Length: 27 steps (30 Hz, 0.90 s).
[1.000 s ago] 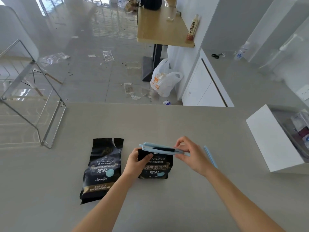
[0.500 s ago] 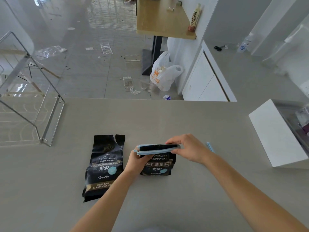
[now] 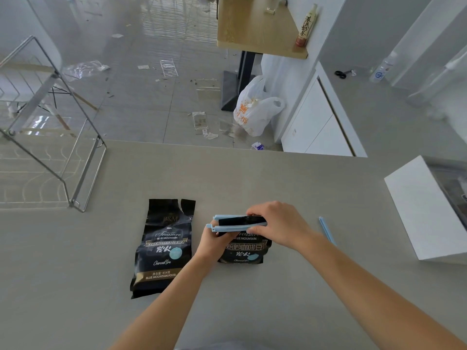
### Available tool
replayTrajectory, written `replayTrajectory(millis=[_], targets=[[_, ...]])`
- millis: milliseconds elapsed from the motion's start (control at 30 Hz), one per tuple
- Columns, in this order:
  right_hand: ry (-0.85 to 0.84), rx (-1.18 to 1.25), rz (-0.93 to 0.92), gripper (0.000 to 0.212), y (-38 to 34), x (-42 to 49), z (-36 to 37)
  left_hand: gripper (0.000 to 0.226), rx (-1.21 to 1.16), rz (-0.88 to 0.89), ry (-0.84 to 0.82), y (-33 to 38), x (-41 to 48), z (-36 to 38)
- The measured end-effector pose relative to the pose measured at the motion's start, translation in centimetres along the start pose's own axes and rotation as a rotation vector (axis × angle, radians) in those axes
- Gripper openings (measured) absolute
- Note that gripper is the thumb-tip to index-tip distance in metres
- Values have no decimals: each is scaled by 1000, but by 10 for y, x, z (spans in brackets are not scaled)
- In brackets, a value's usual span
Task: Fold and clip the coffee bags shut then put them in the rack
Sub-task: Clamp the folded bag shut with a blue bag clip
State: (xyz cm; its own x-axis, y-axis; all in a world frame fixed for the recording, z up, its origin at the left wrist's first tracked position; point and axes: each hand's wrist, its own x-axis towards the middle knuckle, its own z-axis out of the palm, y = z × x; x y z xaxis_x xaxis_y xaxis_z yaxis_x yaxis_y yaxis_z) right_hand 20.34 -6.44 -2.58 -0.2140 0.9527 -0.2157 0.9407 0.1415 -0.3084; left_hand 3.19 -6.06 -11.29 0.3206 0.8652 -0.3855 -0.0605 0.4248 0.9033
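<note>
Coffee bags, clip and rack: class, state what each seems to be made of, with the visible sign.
Coffee bags: probably foil-laminate plastic film, semi-gloss black; it creases and catches light.
Clip: seemingly rigid plastic, matte pale blue; straight, even bars.
Rack: likely metal wire and bar, shiny silver; it reflects light.

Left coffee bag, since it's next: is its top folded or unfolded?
Unfolded: the left coffee bag lies flat, full length, torn top edge showing.

Both hands on the folded coffee bag (image 3: 244,251): right hand (image 3: 280,224) pinches blue clip (image 3: 236,223) over fold, left hand (image 3: 213,242) steadies bag; second bag (image 3: 164,246) flat beside.
</note>
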Motion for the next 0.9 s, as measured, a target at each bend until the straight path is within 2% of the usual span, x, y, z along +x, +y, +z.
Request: replayTrajectory(millis=[133, 333, 467, 633, 900], targets=[[10, 0, -9, 30, -9, 7, 4, 18, 2, -19, 1, -2, 2, -1], [31, 142, -54, 29, -41, 19, 20, 21, 14, -2, -2, -6, 3, -4], [124, 135, -24, 23, -56, 26, 32, 23, 28, 13, 8, -5, 3, -6], [217, 136, 28, 18, -58, 26, 42, 36, 89, 56, 14, -7, 6, -5], [245, 120, 37, 16, -58, 25, 45, 35, 134, 71, -5, -4, 5, -6]])
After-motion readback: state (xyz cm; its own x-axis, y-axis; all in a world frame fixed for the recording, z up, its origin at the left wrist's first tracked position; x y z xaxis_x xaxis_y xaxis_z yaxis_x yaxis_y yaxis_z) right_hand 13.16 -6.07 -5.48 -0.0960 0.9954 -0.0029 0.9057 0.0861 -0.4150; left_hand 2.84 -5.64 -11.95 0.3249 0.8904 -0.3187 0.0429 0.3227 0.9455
